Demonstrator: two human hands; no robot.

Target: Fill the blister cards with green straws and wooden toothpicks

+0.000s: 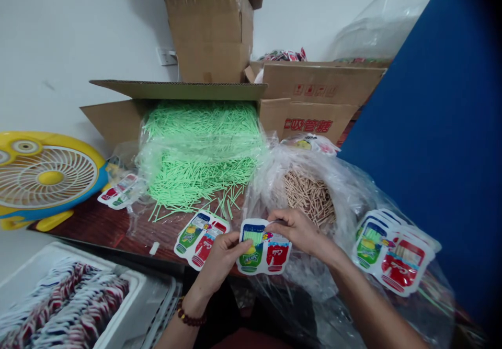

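Observation:
My left hand grips the lower left of a small printed pouch with a green bottle picture and a red one. My right hand pinches the pouch's top edge, fingers closed on it. Just behind the hands, a clear plastic bag holds a heap of tan sticks. A big pile of green sticks in plastic spills from an open cardboard box at centre left. Another pouch of the same kind lies flat on the brown table left of my left hand.
A stack of the same pouches rests at the right on plastic. A yellow fan stands at left. A white crate at lower left holds several filled pouches. Cardboard boxes stand behind, and a blue panel rises at right.

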